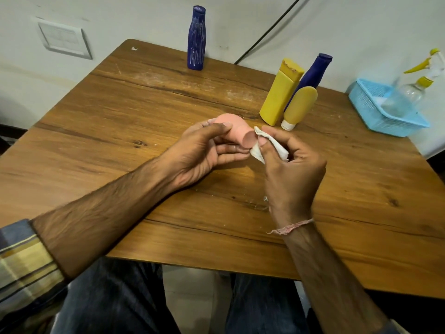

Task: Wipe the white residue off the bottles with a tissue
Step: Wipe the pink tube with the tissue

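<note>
My left hand [207, 150] grips a pink bottle [237, 130] lying sideways above the wooden table [120, 131], its cap end pointing right. A crumpled white tissue [267, 145] is pinched in my right hand [289, 169] and touches the bottle's cap end. At the far edge stands a blue bottle [196, 38] streaked with white residue. To the right stand a yellow square bottle [280, 92], a second blue bottle [313, 73] and a yellow tube [301, 107] resting on its white cap.
A light blue plastic basket [375, 109] sits at the table's right edge with a clear spray bottle [409, 92] in it. A black cable [269, 30] runs down the wall behind. A wall switch plate [63, 41] is at the far left.
</note>
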`<state>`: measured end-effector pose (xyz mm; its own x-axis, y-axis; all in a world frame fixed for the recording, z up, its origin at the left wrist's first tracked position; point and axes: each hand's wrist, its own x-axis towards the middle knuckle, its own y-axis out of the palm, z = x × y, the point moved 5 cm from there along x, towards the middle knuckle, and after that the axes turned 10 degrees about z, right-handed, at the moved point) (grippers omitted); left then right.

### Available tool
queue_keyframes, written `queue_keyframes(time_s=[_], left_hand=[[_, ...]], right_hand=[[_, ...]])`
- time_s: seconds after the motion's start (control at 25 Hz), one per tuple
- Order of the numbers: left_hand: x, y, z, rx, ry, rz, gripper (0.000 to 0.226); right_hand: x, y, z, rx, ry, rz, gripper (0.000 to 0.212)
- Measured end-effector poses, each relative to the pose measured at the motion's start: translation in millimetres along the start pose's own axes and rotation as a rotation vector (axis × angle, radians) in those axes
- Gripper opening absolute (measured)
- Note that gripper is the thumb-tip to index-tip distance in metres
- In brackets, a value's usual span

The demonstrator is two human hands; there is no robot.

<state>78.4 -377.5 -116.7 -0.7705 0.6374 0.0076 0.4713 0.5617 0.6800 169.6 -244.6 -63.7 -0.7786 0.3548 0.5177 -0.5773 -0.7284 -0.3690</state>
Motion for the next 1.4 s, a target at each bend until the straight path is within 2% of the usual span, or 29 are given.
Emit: queue_keyframes(time_s=[0.12, 0.28, 0.36, 0.44, 0.52, 0.6, 0.76, 0.88, 0.96, 1.0, 1.04, 1.12, 1.28, 1.4], left_hand=[[0, -2, 1, -0.059, -0.026, -0.002, 0.044], [0, -9, -1, -0.090, -0.011, -0.011, 0.057], [0, -6, -2, -0.067, -0.002, -0.010, 0.049], [0, -2, -3, -0.028, 0.007, -0.029, 0.041], [1, -1, -5, -0.012, 0.030, -0.068, 0.049], [-1, 0, -6, 0.020, 0.038, -0.094, 0.055], [-5, 4, -6, 0.136, 0.040, -0.081, 0.059], [-6, 0, -7, 0.121, 0.048, -0.095, 0.059], [-5, -2, -6, 0.085, 0.053, -0.106, 0.058], [-4, -2, -6, 0.063, 0.056, -0.108, 0.058], [-3, -2, -7, 0.040, 0.060, -0.109, 0.059], [-1, -3, -8, 0.009, 0.075, -0.107, 0.065], [0, -10, -9, 0.077, 0.127, -0.052, 0.073], [-1, -9, -9, 0.076, 0.143, 0.017, 0.064]], right_hand=[[-6, 12, 16, -0.224, -0.204, -0.015, 0.024], [-13, 25, 18, -0.284, -0.275, 0.050, 0.029], [-14, 24, 15, -0.260, -0.290, 0.116, 0.027], [-9, 14, 13, -0.226, -0.251, 0.072, 0.023], [1, 1, 13, -0.212, -0.226, -0.034, 0.018], [12, -5, 13, -0.234, -0.232, -0.041, 0.018], [32, 11, 8, -0.291, -0.174, 0.266, 0.024], [35, 10, 15, -0.285, -0.287, 0.436, 0.026], [34, 2, 21, -0.261, -0.385, 0.496, 0.027], [34, -3, 21, -0.244, -0.370, 0.469, 0.025], [36, -7, 16, -0.210, -0.300, 0.403, 0.023], [37, -10, 0, -0.032, -0.041, 0.254, 0.023], [19, 10, -26, 0.605, 0.582, 0.125, 0.022], [8, 17, -30, 0.805, 0.759, 0.030, 0.020]])
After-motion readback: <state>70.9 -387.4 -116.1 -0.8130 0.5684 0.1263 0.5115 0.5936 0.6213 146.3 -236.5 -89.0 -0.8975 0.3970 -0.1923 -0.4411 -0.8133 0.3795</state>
